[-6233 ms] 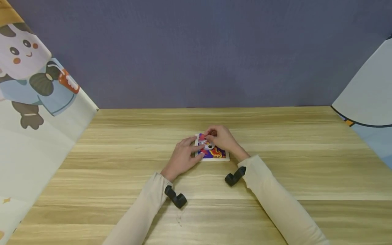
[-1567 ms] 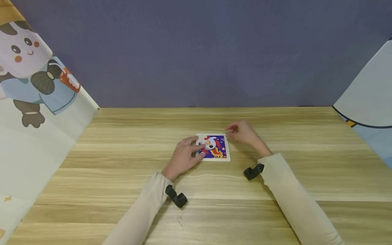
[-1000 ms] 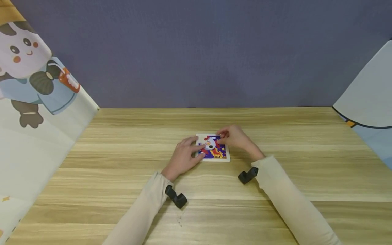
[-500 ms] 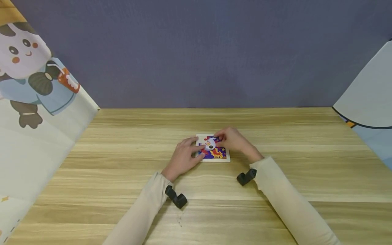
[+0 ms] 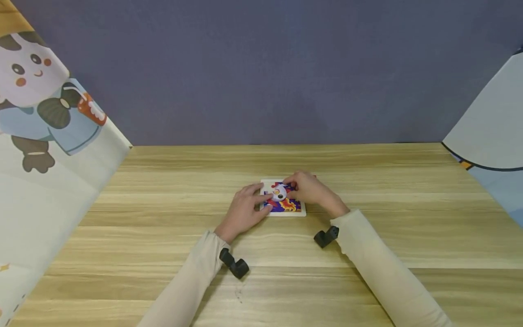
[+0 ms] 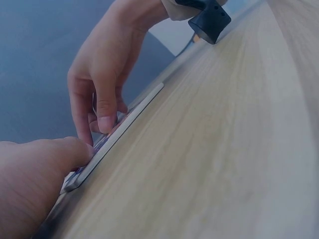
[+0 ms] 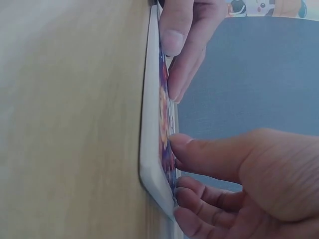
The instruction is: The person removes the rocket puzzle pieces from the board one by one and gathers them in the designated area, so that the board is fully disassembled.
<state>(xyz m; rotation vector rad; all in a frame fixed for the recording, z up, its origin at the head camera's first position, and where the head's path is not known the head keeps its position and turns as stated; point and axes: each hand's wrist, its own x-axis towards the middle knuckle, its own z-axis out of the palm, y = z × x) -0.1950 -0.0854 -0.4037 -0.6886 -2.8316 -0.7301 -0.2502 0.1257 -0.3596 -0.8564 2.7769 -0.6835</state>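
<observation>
A square picture puzzle [image 5: 289,206] in a white frame lies flat on the table, its print a white round-headed figure with flames on purple. My left hand [image 5: 243,210] rests on its left side, fingers spread and fingertips on frame and picture. The upper left corner of the picture is bare cream. My right hand [image 5: 310,188] is over the upper right part, thumb and curled fingers pinching at a puzzle piece there; the right wrist view shows the thumb [image 7: 182,144] and fingertips right at the surface. A small red tip [image 5: 314,176] shows behind the right knuckles, the rest hidden.
The wood-grain table [image 5: 261,290] surrounds the puzzle. A dark blue-grey panel [image 5: 261,72] rises along the back edge, with a cartoon-printed sheet [image 5: 53,104] at the left and another pale sheet [image 5: 490,118] at the right. Black cameras sit on both wrists.
My right hand left the puzzle's upper left, whose print there has given way to cream, went past the right edge, and came back onto the upper right. My left hand stays put.
</observation>
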